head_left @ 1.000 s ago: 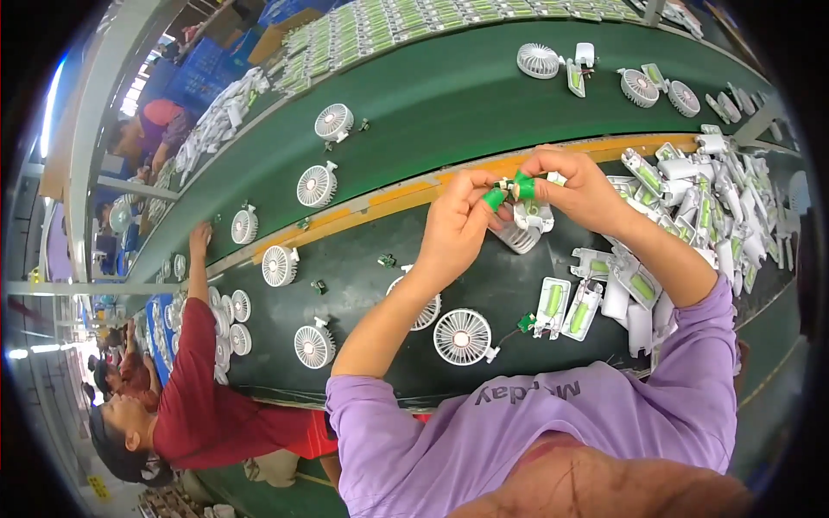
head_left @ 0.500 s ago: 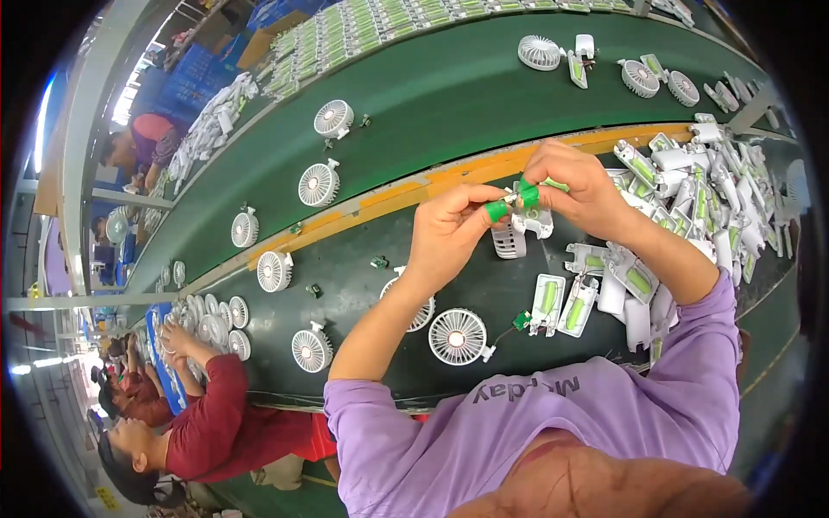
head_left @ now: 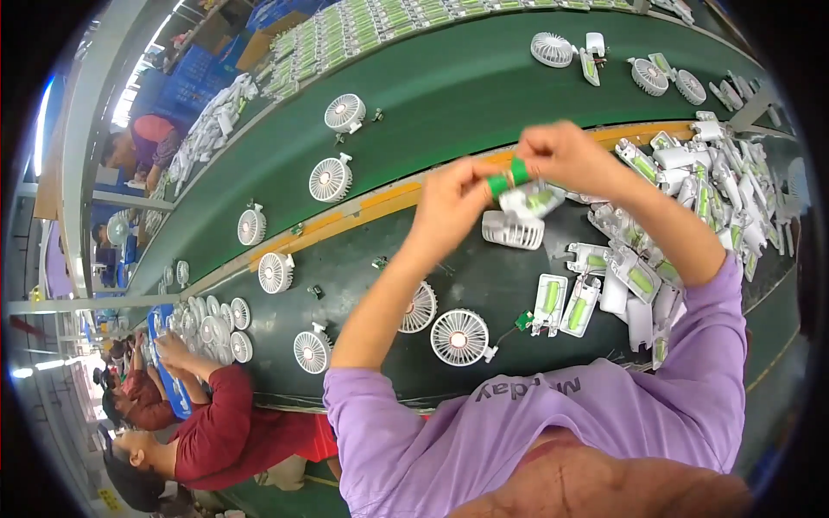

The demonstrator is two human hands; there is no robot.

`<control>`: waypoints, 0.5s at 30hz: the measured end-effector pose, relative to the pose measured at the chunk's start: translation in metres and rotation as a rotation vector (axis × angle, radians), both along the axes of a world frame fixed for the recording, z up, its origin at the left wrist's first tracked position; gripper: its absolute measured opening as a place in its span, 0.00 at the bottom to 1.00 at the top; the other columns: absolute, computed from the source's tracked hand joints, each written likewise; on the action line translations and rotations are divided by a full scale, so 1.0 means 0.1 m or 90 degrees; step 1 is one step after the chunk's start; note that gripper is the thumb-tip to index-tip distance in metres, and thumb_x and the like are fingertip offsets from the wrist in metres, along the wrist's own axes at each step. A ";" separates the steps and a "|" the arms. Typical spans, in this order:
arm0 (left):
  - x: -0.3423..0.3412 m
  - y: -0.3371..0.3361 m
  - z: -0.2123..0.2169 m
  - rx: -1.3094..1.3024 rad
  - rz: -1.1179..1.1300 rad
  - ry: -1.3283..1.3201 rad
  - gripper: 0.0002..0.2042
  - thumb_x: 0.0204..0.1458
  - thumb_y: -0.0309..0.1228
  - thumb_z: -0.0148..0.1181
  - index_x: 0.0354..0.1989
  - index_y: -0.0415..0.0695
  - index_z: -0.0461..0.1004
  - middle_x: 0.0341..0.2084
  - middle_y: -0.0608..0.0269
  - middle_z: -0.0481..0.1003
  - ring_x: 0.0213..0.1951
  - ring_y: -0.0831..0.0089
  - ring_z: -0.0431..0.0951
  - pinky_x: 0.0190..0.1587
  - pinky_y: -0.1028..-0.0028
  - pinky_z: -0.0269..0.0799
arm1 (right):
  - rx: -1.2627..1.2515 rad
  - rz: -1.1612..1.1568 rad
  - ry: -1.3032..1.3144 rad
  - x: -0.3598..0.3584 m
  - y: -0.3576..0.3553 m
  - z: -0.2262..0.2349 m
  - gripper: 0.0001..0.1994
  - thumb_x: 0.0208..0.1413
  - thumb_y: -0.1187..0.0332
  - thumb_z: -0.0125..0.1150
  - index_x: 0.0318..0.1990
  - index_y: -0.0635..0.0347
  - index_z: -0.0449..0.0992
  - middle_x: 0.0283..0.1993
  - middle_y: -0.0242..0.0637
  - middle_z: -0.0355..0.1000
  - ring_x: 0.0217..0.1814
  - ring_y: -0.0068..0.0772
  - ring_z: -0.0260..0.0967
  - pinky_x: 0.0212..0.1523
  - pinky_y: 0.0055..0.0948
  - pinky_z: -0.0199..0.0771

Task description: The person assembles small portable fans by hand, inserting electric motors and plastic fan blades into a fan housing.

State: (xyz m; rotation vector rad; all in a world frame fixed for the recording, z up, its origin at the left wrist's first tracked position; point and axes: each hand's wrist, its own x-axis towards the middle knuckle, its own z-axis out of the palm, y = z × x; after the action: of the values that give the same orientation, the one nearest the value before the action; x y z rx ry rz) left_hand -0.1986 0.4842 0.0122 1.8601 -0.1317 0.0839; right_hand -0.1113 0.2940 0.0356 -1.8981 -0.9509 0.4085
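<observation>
White fan heads, green belt.

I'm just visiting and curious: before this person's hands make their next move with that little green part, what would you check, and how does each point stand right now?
1. Left hand pinches the small green part: ok.
2. Right hand meets it from the other side, touching the green piece: ok.
3. White fan piece hangs right under the hands: ok.
4. Whether the green part is seated in the white housing: cannot tell, fingers hide the joint.
5. Finished white fan lies on the dark table, apart from the hands: ok.
</observation>
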 end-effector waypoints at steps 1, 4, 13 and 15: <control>0.15 0.05 -0.05 0.036 0.012 -0.053 0.09 0.47 0.26 0.57 0.36 0.36 0.73 0.26 0.63 0.74 0.26 0.82 0.71 0.29 0.79 0.67 | 0.037 -0.002 0.072 0.17 0.05 -0.10 0.08 0.48 0.68 0.59 0.25 0.63 0.71 0.19 0.25 0.66 0.21 0.16 0.62 0.20 0.20 0.60; 0.61 0.38 -0.36 0.254 0.133 -0.150 0.15 0.44 0.26 0.57 0.43 0.37 0.70 0.37 0.53 0.73 0.34 0.66 0.74 0.35 0.72 0.70 | 0.060 -0.122 0.190 0.57 0.08 -0.07 0.08 0.50 0.67 0.57 0.27 0.62 0.71 0.20 0.26 0.67 0.22 0.16 0.64 0.21 0.17 0.63; 1.16 1.40 -0.89 0.641 0.220 -0.111 0.23 0.44 0.22 0.53 0.51 0.34 0.61 0.54 0.46 0.60 0.50 0.50 0.66 0.51 0.60 0.64 | 0.135 -0.255 0.083 0.96 -0.40 -0.32 0.15 0.54 0.69 0.52 0.47 0.67 0.68 0.42 0.37 0.71 0.45 0.27 0.68 0.48 0.25 0.67; 1.18 1.47 -0.94 0.720 0.233 -0.151 0.21 0.44 0.22 0.52 0.50 0.36 0.62 0.49 0.47 0.65 0.46 0.50 0.69 0.47 0.60 0.67 | -0.069 -0.195 -0.065 0.86 -0.55 -0.34 0.15 0.52 0.69 0.53 0.46 0.68 0.69 0.42 0.40 0.71 0.43 0.34 0.69 0.45 0.27 0.67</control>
State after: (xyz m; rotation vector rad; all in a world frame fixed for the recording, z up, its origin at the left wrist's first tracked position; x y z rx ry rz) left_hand -0.0806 0.6307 -0.0818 2.9829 0.0174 0.5831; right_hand -0.0258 0.2386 0.0012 -2.1390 -0.6975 0.1861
